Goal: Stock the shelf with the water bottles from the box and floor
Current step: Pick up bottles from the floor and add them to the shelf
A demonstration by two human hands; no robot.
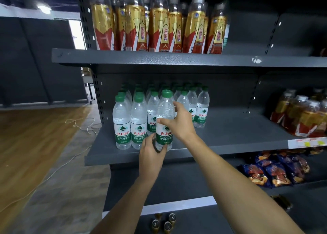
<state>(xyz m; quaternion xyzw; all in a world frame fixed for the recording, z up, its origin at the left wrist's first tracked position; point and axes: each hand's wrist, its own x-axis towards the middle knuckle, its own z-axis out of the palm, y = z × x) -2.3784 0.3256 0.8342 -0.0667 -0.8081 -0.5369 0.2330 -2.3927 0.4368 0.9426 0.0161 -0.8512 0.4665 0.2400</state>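
A clear water bottle (165, 117) with a green cap and green label stands upright at the front of the middle shelf (230, 138). My left hand (150, 155) grips its base from below. My right hand (180, 122) holds its middle from the right, thumb across the front. Behind and to its left stand several identical water bottles (123, 122) in rows. The box and floor bottles are out of view.
Gold-and-red drink bottles (157, 23) line the top shelf, and more (300, 117) sit at the right of the middle shelf. Snack bags (276, 170) lie on the lower shelf. Small bottle tops (164, 223) show at the bottom. A white cable (53, 170) crosses the wooden floor on the left.
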